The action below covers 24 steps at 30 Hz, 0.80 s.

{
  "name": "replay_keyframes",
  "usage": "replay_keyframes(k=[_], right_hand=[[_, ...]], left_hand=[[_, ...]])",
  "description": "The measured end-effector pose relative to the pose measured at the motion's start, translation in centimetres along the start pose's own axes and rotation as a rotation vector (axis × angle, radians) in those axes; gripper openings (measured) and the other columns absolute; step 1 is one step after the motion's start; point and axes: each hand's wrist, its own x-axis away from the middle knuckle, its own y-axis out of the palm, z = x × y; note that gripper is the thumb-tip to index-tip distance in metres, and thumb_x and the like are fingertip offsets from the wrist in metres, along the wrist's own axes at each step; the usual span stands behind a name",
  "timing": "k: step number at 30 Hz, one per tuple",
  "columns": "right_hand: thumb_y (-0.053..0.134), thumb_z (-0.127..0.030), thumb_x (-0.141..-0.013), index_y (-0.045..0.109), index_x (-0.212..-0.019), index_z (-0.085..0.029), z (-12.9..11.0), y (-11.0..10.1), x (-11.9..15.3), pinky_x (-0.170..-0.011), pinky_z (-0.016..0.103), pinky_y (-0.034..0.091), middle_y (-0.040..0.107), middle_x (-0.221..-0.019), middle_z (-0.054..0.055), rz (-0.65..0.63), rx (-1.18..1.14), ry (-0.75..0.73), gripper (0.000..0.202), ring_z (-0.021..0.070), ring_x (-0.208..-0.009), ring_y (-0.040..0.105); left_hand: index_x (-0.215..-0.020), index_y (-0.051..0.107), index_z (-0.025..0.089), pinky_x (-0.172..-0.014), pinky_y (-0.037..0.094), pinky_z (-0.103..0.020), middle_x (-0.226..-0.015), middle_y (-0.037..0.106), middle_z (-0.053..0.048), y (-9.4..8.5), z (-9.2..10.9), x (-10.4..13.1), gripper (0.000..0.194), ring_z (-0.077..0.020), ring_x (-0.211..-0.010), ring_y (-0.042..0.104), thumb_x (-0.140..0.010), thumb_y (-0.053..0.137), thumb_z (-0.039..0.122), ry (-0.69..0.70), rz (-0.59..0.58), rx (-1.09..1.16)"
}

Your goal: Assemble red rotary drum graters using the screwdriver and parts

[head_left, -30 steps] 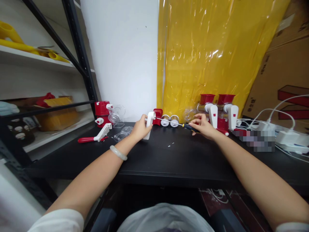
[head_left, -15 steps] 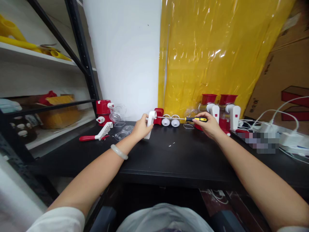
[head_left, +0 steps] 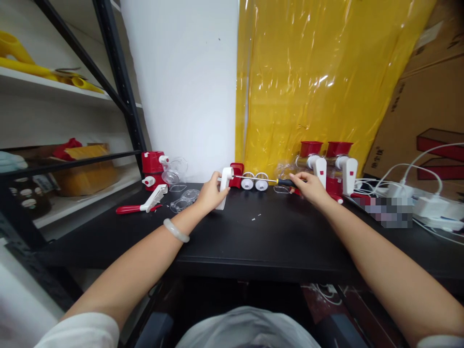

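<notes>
My left hand is closed round a white plastic crank handle, held upright just above the black table. In my right hand is a screwdriver with a dark and yellow grip, lying level. Its thin shaft runs left into the round end of the white handle; the tip is hidden there. Behind the shaft stand two white round parts with loops and a red plastic part. Small white bits lie on the table in front.
Two red-and-white hand-cranked grinders stand at right, near white cables and chargers. At left are a red body part, clear plastic pieces and a red-handled white crank. A shelf rack rises far left.
The fingers of my right hand have shifted round the screwdriver's grip, covering more of it. My left hand still holds the white handle against the shaft. The view has shifted slightly.
</notes>
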Motion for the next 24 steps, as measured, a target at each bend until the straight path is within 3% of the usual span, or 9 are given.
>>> replay_keyframes(k=[4,8,15,20,24], right_hand=[[0.068,-0.056,-0.072,0.049,-0.087,-0.022,0.5,0.9,0.0,-0.035,0.019,0.035,0.059,-0.059,-0.003,-0.074,-0.269,0.111,0.043,0.0079,-0.038,0.047],[0.085,-0.036,-0.054,0.044,-0.098,-0.028,0.2,0.7,0.3,-0.055,0.023,0.052,0.059,-0.084,-0.007,-0.125,-0.590,0.016,0.061,0.0082,-0.058,0.061],[0.079,-0.046,-0.063,0.058,-0.097,-0.023,0.7,-0.5,-0.5,-0.071,0.034,0.059,0.067,-0.080,0.001,-0.149,-0.373,-0.049,0.046,0.0166,-0.068,0.069],[0.071,-0.058,-0.068,0.059,-0.092,-0.020,0.4,-0.5,-0.5,-0.055,0.028,0.055,0.065,-0.063,0.000,-0.064,-0.269,-0.106,0.047,0.0146,-0.053,0.063],[0.057,-0.063,-0.078,0.053,-0.080,-0.021,-0.1,-0.7,-0.1,-0.034,0.020,0.034,0.055,-0.047,-0.004,-0.039,-0.172,-0.132,0.042,0.0085,-0.034,0.045]], left_hand=[[-0.103,0.043,0.023,-0.063,0.045,-0.027,-0.089,0.070,-0.004,-0.6,0.5,-0.1,0.032,-0.0186,-0.070,0.066,-0.078,0.061,0.032,-0.012,0.036,-0.044],[-0.104,0.043,0.023,-0.063,0.045,-0.026,-0.094,0.071,-0.006,-1.2,0.6,-0.5,0.033,-0.0179,-0.069,0.066,-0.078,0.061,0.030,-0.065,0.076,-0.006],[-0.103,0.044,0.024,-0.060,0.042,-0.025,-0.088,0.071,-0.004,-1.1,0.4,-0.4,0.030,-0.0179,-0.066,0.065,-0.078,0.060,0.029,-0.059,0.049,-0.029],[-0.103,0.044,0.025,-0.058,0.038,-0.025,-0.088,0.072,-0.003,-1.0,0.3,-0.2,0.030,-0.0181,-0.066,0.064,-0.078,0.060,0.030,-0.049,0.034,-0.079],[-0.103,0.045,0.026,-0.057,0.037,-0.024,-0.082,0.072,-0.001,-0.7,0.4,0.0,0.029,-0.0177,-0.064,0.064,-0.078,0.060,0.030,-0.018,0.002,-0.098]])
